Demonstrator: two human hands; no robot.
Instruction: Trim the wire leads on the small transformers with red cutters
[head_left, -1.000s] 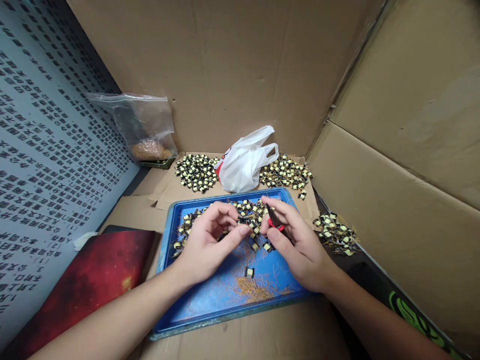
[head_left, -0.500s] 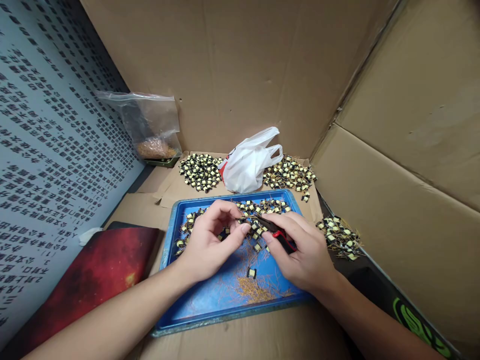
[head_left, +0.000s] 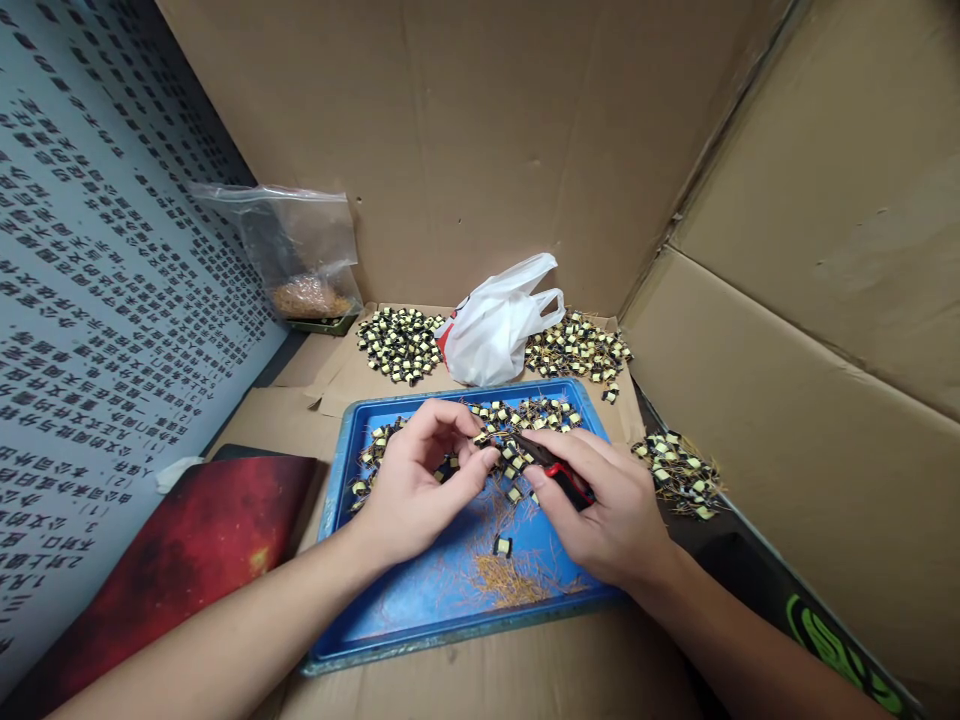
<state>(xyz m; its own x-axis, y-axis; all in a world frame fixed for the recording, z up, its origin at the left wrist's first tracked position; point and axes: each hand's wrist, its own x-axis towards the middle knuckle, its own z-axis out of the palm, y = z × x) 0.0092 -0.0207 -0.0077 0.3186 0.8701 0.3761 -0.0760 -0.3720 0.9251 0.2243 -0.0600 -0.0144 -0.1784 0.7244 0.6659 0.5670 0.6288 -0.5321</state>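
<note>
My left hand (head_left: 420,485) pinches a small black-and-yellow wire-wound coil (head_left: 482,439) between thumb and fingers, its thin copper leads pointing right. Wrapped round red-and-black handled pliers (head_left: 566,478) is my right hand (head_left: 615,505); the dark jaws reach the leads at the coil. Whether the jaws are closed on a wire is too small to tell. Both hands are above a blue tray (head_left: 405,638) holding many similar coils. One loose coil (head_left: 502,547) lies apart near a heap of copper-coloured wire clippings (head_left: 510,582) toward the tray's front.
Behind the tray, a white plastic bag (head_left: 491,335) sits between two coil piles (head_left: 401,345). Another pile (head_left: 679,475) lies at right. A zip bag (head_left: 300,250) with wire bits stands back left. Cardboard walls (head_left: 495,150) enclose the back and right; a red-patterned item (head_left: 217,540) lies left.
The pliers' jaws and the coil's leads have shifted very slightly against each other. Both hands stay in nearly the same place, still gripping the coil and the pliers.
</note>
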